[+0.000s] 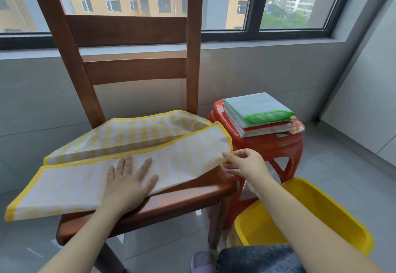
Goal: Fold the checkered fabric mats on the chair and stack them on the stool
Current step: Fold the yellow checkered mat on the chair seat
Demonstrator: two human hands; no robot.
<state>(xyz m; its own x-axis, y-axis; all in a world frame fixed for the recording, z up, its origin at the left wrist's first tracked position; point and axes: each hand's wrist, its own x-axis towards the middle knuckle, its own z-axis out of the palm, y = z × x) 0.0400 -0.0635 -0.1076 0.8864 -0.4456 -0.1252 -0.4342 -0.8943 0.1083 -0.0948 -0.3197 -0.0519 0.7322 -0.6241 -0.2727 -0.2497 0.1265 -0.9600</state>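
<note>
A yellow checkered mat (90,178) lies folded lengthwise across the seat of a brown wooden chair (188,195), its left end hanging past the seat edge. My left hand (126,182) presses flat on the middle of the folded layer, fingers spread. My right hand (244,163) pinches the mat's right end by its yellow border. To the right stands a red plastic stool (267,144) carrying a stack of folded mats (257,111), a green-bordered one on top and red ones beneath.
A yellow plastic bin (334,212) sits on the floor at lower right, below the stool. The tall chair back (128,32) rises in front of the window. Grey tiled floor surrounds the furniture. My knee and a slipper show at the bottom edge.
</note>
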